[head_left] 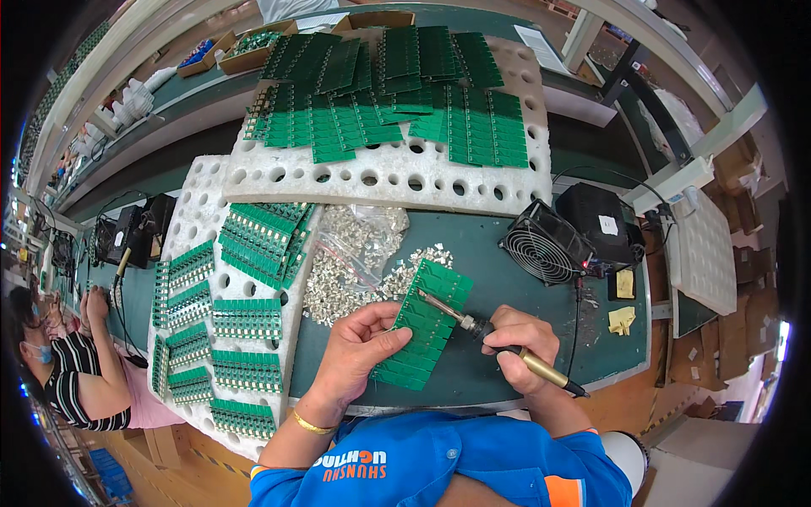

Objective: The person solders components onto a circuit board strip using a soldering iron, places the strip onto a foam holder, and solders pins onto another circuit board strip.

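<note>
My left hand (360, 353) pinches the left edge of a green circuit board panel (432, 338) between thumb and fingers, holding it tilted over the bench. My right hand (522, 345) grips a soldering iron (541, 367) with a black and gold handle. Its metal tip reaches left over the upper part of the panel; whether it touches cannot be made out. Just beyond my left hand, small silvery connectors (334, 283) lie in a heap, some inside a clear plastic bag (372, 241).
A white foam board (279, 190) carries stacked green panels (338, 110) at the back. Another foam board (198, 190) at left holds panels fitted with connectors (245, 317). On the right stand a black fan (545, 243), a black box (598, 221) and yellow sponges (622, 320). A co-worker (84, 372) sits far left.
</note>
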The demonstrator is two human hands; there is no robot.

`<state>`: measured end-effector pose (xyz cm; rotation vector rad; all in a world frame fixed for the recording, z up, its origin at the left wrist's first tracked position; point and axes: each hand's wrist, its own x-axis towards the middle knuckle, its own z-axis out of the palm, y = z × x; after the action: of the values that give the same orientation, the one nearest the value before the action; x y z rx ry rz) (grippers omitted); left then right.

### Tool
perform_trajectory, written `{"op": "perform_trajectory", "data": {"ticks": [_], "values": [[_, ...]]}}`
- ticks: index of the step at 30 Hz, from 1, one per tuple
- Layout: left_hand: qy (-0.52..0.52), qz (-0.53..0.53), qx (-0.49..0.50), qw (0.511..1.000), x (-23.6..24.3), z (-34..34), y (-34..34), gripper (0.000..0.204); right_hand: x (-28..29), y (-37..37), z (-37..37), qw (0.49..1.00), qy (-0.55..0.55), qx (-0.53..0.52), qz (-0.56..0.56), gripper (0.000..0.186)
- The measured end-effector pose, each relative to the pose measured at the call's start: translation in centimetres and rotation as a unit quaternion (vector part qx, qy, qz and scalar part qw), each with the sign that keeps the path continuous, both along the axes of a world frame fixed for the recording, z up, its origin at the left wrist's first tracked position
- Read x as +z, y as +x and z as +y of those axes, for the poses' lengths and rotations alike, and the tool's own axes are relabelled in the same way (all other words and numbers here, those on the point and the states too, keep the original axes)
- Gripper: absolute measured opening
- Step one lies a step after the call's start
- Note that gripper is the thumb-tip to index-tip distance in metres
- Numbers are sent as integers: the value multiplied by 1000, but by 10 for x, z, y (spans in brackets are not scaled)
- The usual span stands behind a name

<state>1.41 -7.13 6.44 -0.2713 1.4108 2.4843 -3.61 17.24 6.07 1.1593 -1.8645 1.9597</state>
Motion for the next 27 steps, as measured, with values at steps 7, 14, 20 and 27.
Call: {"op": "perform_trajectory", "data": {"ticks": [7, 14, 20, 27], "values": [[5, 8, -1, 1000, -4, -1, 1, 32, 0, -1, 1, 1000, 6, 3, -7, 21], [8, -1, -15, 1000, -3, -2, 1, 32, 1, -3, 3, 1000, 6, 9, -16, 22], [-1, -3, -6, 1000, -6, -3, 0, 31, 4, -1, 7, 1000, 5, 3, -13, 19], [18, -8, 2, 1000, -6, -4, 0, 31, 5, 4, 14, 1000, -14, -13, -15, 20]]}}
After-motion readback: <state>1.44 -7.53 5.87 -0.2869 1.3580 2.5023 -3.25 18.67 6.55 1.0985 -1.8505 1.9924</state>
